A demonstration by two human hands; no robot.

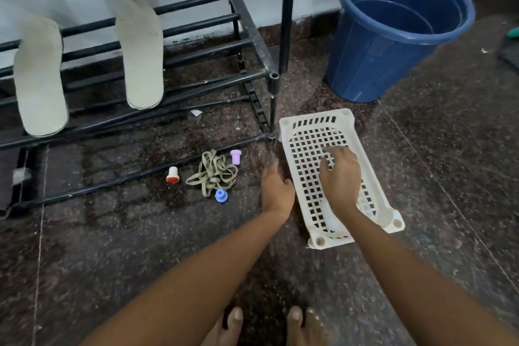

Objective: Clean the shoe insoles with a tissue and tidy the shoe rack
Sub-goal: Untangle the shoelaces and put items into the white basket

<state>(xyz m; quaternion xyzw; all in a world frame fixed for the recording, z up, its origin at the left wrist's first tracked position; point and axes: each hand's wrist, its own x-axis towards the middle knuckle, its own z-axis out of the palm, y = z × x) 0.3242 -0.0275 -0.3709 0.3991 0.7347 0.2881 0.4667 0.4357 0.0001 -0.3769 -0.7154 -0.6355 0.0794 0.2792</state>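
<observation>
Ok, right hand (341,174) lies flat on the upturned white basket (286,124), fingers spread over the grid bottom, palm down, nothing pinched. Left hand (276,188) is against the basket's left long side, thumb toward the wall. Its fingers are mostly hidden from this angle, so I can't tell whether it grips the edge or only touches it.

Basket sits bottom-up on the dark speckled floor (449,205), far corner just beside the front right post of the shoe rack (196,70).

Two pale insoles lie on the rack's lower bars, toes pointing back toward the wall: left insole (39,76) and right insole (141,56), well apart from each other, neither touched by a hand.

On the floor left of the basket, in front of the rack: a tangled beige shoelace bundle (213,173) with three small caps around it: red-and-white cap (172,175), purple cap (236,156), blue cap (221,195). A small paper scrap (196,113) lies under the rack.

Blue bucket (393,36) stands behind the basket, near the wall. Bare feet (297,323) at bottom edge.
</observation>
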